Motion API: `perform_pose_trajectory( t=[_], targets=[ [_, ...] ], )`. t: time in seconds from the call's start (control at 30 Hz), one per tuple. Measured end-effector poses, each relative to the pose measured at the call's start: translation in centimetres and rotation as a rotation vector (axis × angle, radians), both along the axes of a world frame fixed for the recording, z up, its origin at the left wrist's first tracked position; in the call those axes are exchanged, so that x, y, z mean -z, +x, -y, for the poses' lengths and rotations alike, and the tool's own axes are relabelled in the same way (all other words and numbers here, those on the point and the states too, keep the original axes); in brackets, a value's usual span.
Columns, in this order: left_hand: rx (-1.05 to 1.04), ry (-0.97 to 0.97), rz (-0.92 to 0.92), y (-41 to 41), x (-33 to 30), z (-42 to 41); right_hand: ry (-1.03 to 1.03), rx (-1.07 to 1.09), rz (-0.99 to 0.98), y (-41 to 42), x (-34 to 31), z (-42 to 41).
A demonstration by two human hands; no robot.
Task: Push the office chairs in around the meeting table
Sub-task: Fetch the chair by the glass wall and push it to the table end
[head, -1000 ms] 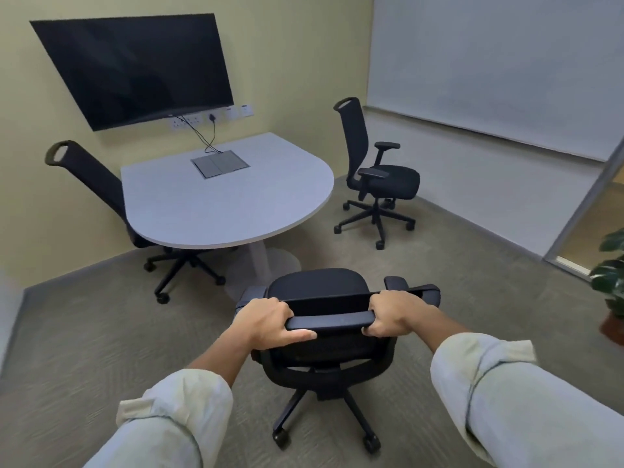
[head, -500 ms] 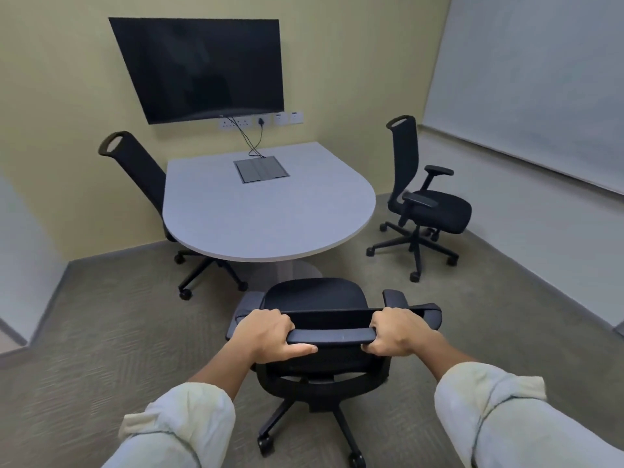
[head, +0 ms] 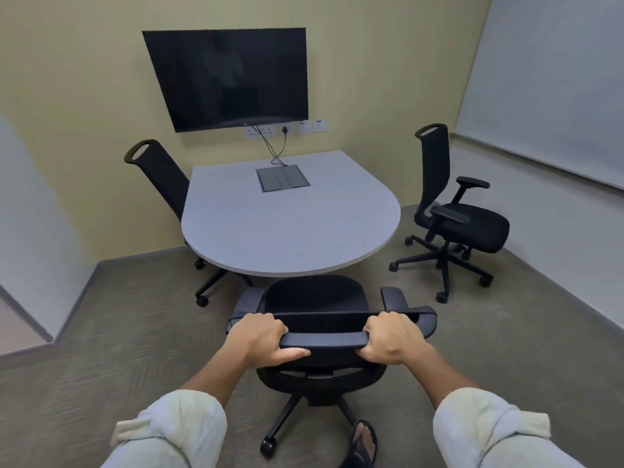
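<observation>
office chair (head: pixel 315 298) backrest top — left hand (head: pixel 260 341) and right hand (head: pixel 391 337) each in full closed grip

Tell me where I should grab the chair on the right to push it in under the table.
Take the right chair by the loop handle at the top of its backrest. Its back is turned toward the table and the seat faces the wall, so you'd likely swivel it round first, then step behind the backrest and push from the wall side. The armrests look less steady as a grip.
</observation>
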State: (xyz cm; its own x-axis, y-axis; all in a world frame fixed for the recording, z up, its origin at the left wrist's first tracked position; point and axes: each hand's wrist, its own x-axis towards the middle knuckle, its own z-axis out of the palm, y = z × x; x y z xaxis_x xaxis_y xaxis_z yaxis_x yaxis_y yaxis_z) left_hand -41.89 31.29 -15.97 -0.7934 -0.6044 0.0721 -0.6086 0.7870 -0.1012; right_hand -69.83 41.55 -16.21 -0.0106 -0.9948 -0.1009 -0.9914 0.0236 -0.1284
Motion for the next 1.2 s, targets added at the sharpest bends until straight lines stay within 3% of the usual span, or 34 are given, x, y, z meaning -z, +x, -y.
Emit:
perform_pose_trajectory(
  t=[0.17, 0.8, 1.2],
  targets=[
    [-0.041, -0.001, -0.014, -0.7, -0.7, 4.9, -0.081, -0.014, -0.047, -0.6, -0.7, 5.2],
    [-0.133, 0.008, -0.023, -6.6, -0.6, 19.9, -0.034, -0.110, -0.096, -7.4, -1.3, 22.6],
    [-0.109, 0.024, -0.008, -9.5, -0.7, 20.0, -0.048, -0.198, -0.132, -10.7, -2.0, 23.5]
  ],
)
